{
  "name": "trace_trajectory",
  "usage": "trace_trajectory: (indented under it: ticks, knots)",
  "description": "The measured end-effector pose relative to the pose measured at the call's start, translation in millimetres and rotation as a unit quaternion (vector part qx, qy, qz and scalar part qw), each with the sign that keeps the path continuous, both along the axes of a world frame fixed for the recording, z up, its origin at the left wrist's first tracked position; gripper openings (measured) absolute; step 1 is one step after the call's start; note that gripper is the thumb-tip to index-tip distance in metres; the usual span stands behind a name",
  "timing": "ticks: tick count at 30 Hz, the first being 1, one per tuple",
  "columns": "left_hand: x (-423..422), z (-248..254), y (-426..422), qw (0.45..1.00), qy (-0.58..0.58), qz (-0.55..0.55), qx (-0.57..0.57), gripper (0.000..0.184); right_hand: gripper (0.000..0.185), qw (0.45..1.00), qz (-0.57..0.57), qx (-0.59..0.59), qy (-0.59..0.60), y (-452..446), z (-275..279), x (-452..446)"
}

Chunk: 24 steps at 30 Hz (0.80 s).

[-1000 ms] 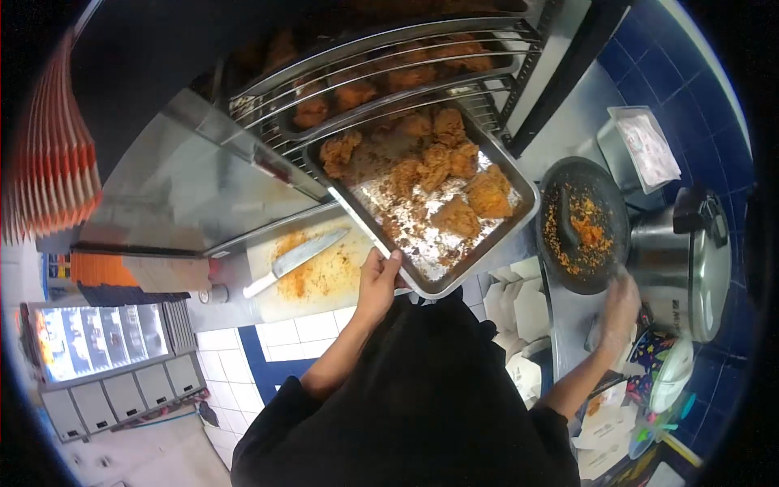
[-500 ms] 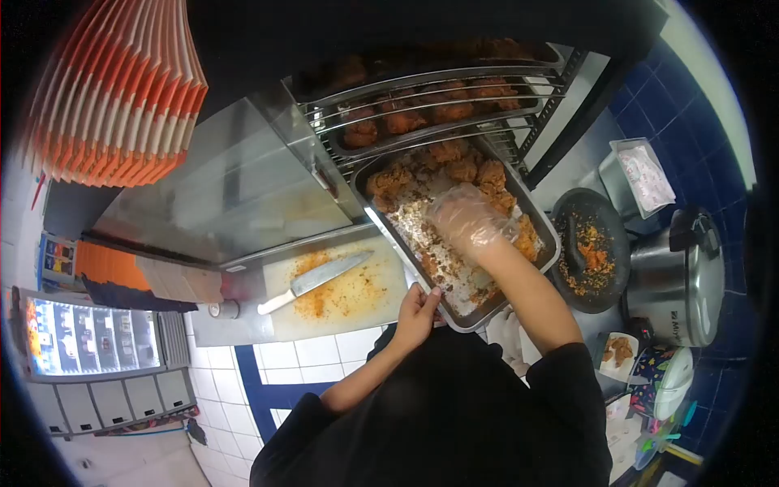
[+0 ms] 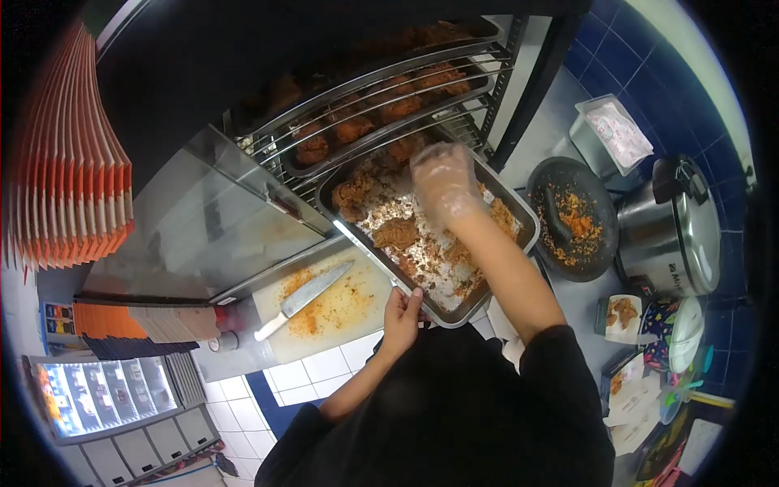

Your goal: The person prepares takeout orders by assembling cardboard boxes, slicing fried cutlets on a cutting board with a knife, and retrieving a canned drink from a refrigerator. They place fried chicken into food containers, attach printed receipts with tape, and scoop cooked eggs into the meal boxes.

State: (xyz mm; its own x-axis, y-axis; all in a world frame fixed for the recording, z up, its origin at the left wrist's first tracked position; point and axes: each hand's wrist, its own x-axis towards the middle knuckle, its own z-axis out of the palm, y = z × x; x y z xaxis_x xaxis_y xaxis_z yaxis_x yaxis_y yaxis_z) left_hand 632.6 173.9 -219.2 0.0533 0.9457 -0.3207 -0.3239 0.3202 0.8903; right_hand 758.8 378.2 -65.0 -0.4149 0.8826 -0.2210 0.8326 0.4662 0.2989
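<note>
Head view: work looks partway along. Fried chicken pieces (image 3: 395,234) lie spread along the far and right parts of the metal tray (image 3: 365,248), with one piece apart near the middle; crumbs and shiny foil show between them. More chicken sits on a shelf tray (image 3: 296,168) just beyond, and at right a small open box (image 3: 622,316) on the desk (image 3: 588,325) already holds a few pieces. The left hand (image 3: 401,321) grips the near rim, thumb on top. The right hand (image 3: 446,183), in a clear glove, is over the tray's far part, fingers curled; whether a piece is within them I cannot tell. The loose piece lies left of and nearer than that glove, beyond the left hand. A stone mortar (image 3: 576,271) stands just right of the tray.
</note>
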Motion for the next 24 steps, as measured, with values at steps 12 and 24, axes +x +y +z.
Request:
trace_trajectory:
  ticks: [12, 24]
  knots:
    - [3.2, -7.2, -3.0, 1.0, 0.013, 0.022, -0.006, 0.025, 0.027, 0.997, 0.038, 0.065, 0.002, -28.9, 5.0, -14.3]
    - [5.8, 17.4, 0.2, 0.999, 0.034, 0.002, -0.025, 0.018, 0.018, 0.939, 0.17, 0.047, 0.295, 28.9, -70.8, -87.1]
